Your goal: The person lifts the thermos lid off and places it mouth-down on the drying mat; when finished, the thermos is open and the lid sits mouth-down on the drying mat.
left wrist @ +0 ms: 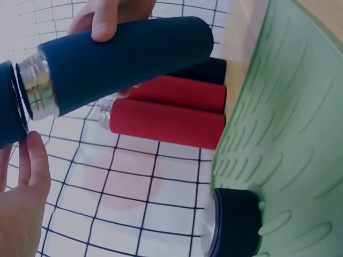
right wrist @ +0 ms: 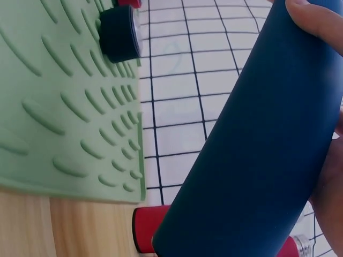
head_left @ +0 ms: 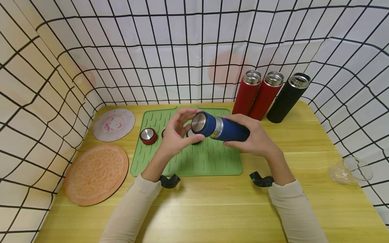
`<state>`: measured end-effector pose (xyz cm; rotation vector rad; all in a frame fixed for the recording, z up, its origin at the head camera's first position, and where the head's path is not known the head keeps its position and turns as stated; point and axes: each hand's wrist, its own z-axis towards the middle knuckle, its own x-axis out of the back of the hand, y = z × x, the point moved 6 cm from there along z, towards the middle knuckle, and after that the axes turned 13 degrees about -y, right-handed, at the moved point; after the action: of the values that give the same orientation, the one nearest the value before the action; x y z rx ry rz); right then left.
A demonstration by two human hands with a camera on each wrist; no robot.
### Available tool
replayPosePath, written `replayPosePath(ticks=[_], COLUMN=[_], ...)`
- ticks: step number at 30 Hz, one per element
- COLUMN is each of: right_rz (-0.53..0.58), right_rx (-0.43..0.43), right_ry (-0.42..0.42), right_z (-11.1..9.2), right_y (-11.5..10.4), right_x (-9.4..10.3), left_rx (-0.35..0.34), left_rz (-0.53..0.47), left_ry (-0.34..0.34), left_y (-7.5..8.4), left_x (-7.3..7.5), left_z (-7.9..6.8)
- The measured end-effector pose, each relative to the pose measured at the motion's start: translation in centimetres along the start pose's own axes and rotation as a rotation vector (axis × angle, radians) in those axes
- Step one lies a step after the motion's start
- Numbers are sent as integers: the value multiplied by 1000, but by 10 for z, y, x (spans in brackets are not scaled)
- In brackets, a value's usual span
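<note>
Above the green mat [head_left: 212, 158], my left hand [head_left: 176, 133] grips a blue lid [head_left: 207, 124] with a silver top between thumb and fingers. My right hand [head_left: 255, 136] is wrapped round a blue thermos flask [head_left: 232, 130], tipped almost level with its steel neck toward the lid. In the left wrist view the lid [left wrist: 9, 107] sits at the rim of the neck [left wrist: 38, 85], slightly askew, with a thin gap showing. On the mat lie a red lid [head_left: 148, 136] and a black lid [left wrist: 238, 222]; another red lid is mostly hidden behind my left hand.
Two red flasks [head_left: 247, 94] and a black flask [head_left: 285, 99] stand lidless at the back right. A clear glass [head_left: 349, 170] lies near the right edge. Two round mats, one pinkish [head_left: 113, 125] and one orange [head_left: 96, 175], lie left. Black wire mesh [head_left: 188, 60] encloses the table.
</note>
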<state>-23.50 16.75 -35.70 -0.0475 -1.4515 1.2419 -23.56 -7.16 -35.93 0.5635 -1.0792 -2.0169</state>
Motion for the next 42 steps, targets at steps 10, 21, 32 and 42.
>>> replayPosePath(ticks=[10,21,32,42], right_rz=[5,55,76,297], right_rx=[-19,-53,-22,-56], right_ry=[51,176,312,532], right_z=[-10,-33,-65,-103], right_y=[9,23,47,67], right_x=[21,58,100,131], left_rx=[-21,109,279,385], left_rz=[64,275,361,423], left_ry=[17,49,56,5], left_y=[1,-9,-40,-66], left_x=[2,4,-3,-18], left_z=[1,2,0,-2])
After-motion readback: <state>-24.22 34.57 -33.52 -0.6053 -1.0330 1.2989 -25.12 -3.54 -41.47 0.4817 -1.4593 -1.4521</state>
